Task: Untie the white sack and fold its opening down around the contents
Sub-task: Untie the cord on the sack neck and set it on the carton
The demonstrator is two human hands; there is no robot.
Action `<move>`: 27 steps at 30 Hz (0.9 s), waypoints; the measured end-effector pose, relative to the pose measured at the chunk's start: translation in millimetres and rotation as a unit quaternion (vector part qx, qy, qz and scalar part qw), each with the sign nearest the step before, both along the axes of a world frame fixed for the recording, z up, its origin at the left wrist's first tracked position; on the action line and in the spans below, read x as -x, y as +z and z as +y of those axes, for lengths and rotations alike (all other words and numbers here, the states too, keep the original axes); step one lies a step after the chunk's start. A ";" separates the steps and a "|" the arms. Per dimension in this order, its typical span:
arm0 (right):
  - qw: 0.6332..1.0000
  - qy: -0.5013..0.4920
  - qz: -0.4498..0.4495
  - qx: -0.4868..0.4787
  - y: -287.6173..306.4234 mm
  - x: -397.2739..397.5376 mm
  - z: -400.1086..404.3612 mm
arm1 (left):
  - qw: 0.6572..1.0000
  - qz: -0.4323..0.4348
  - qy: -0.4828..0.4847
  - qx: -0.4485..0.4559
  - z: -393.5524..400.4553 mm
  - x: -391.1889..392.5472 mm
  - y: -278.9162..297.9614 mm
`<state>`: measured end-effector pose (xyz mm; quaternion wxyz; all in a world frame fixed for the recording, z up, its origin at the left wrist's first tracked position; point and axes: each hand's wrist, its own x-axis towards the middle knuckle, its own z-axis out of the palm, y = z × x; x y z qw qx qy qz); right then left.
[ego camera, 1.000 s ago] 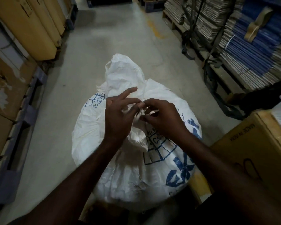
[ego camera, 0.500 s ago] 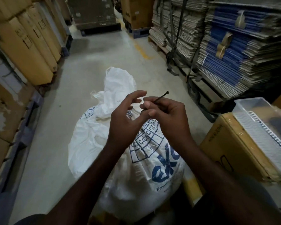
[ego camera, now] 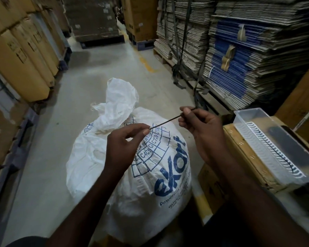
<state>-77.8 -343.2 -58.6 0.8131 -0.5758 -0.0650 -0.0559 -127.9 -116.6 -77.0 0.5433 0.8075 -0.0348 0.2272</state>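
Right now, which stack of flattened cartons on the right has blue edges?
The nearer stack, beside the plain brown stack farther down the aisle; tan strap pieces hang on its face.

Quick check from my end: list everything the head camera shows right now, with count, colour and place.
white sack: one, white with blue print, on the floor at centre, its neck loose and gathered.
tie: one, thin and dark, stretched between both hands above the sack.
plastic tray: one, clear, on top of a carton at right.
carton: one, brown, right of the sack.
flattened cardboard stacks: several, grey-brown and blue, strapped on pallets at upper right.
tall boxes: a row, yellow-brown, along the left.
floor: grey concrete aisle.
left hand: pinches one end of the tie.
right hand: its fingers pinch the other end.
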 end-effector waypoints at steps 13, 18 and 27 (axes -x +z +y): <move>0.996 -0.087 0.013 0.008 38.5 34.3 -99.5 | 0.992 0.007 -0.055 0.115 -160.1 -16.9 13.4; 0.987 -0.128 -0.027 0.096 36.9 47.1 -157.3 | 0.991 0.015 -0.091 0.095 -215.4 -21.9 12.9; 0.854 -0.163 -0.082 0.488 43.0 29.5 -255.2 | 0.982 -0.035 -0.172 -0.064 -281.4 -63.4 38.8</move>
